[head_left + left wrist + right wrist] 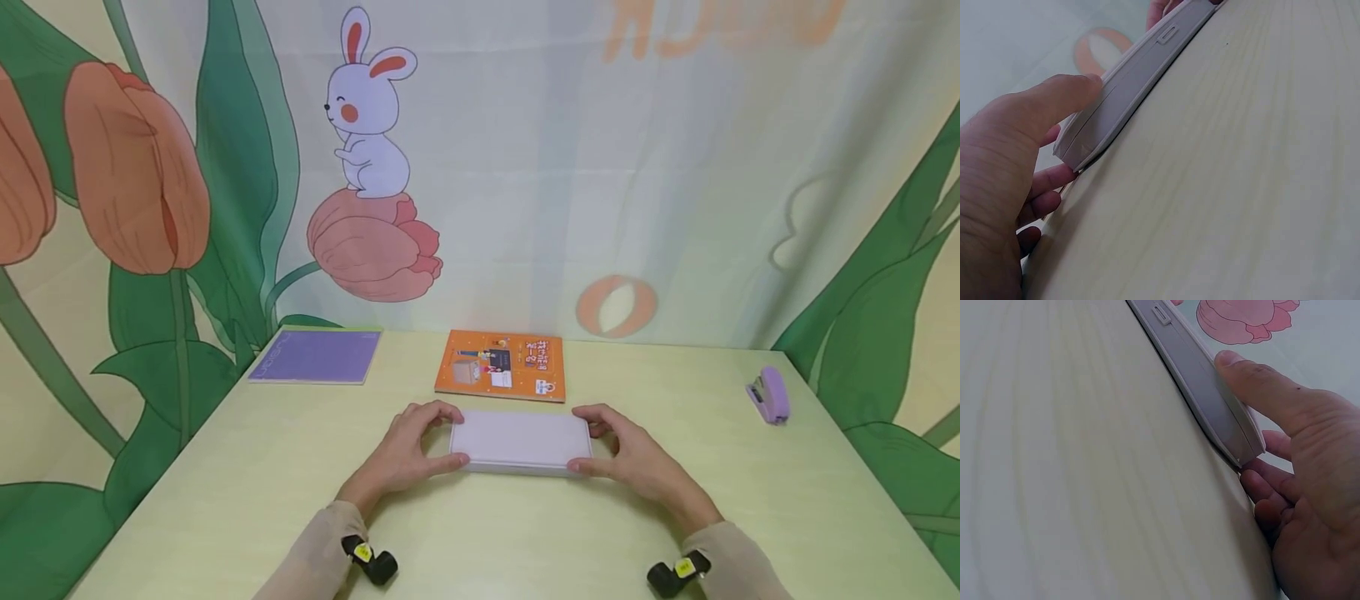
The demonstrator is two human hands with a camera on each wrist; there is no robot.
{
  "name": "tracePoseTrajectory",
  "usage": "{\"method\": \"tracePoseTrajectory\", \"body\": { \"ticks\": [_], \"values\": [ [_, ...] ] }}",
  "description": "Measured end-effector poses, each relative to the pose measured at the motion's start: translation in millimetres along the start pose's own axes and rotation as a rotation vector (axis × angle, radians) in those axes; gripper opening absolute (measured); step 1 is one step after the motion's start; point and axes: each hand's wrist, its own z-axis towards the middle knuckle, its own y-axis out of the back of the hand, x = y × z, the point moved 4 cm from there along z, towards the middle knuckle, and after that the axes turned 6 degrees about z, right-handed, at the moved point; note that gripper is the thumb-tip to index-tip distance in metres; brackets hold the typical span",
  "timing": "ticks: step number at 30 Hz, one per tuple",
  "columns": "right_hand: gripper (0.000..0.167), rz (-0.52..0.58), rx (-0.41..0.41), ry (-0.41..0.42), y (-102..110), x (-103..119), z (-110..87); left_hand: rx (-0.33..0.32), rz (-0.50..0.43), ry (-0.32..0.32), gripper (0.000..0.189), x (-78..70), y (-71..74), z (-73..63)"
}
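A pale lilac, flat pencil case point(521, 438) lies lengthwise across the table in front of me, its lid down. Its front side point(1141, 78) shows a seam and a small raised clasp. My left hand point(411, 446) grips the left end, thumb on the front top edge and fingers round the far corner. At the opposite end, my right hand point(628, 450) holds the case the same way. In the right wrist view the right thumb point(1232, 359) presses the top edge, while other fingers touch the lower end near the tabletop.
Behind the case lies an orange book point(498, 365). A purple notebook point(318, 357) is at the back left, and a purple stapler point(769, 396) stands at the right. The pale wooden table point(525, 542) ends at a printed curtain point(510, 167).
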Motion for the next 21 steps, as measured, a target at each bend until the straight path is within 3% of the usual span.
{"method": "tracePoseTrajectory", "body": {
  "ticks": [21],
  "values": [
    [0.088,-0.005,-0.002,0.008,0.7,2.0,-0.6,-0.002,-0.019,-0.008,0.054,0.5,0.3,1.6]
  ]
}}
